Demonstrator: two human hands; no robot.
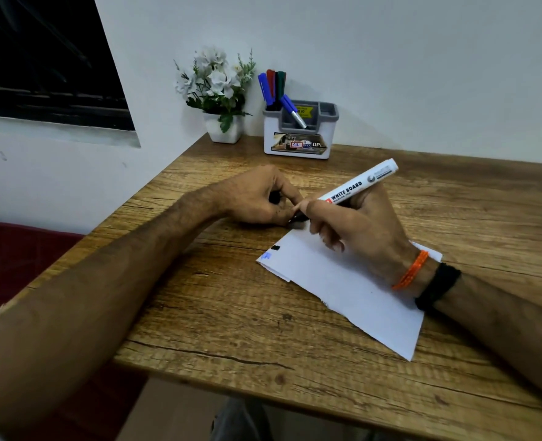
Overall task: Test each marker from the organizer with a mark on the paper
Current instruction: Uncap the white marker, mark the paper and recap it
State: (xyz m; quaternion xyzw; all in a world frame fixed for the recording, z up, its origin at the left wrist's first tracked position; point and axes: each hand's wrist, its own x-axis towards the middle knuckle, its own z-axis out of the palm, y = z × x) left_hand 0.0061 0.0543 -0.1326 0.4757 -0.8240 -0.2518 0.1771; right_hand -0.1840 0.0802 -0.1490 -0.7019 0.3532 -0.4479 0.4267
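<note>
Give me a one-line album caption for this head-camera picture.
Right hand holds a whiteboard marker at the paper's far edge, left hand beside its tip.

There is just one camera, worn on the person's head. It looks forward and down at the table (231,313) from close up. Both arms reach in from the near edge, one from the left and one from the right. The far wall (390,58) fills the top, with a dark window (40,58) at far left.
</note>
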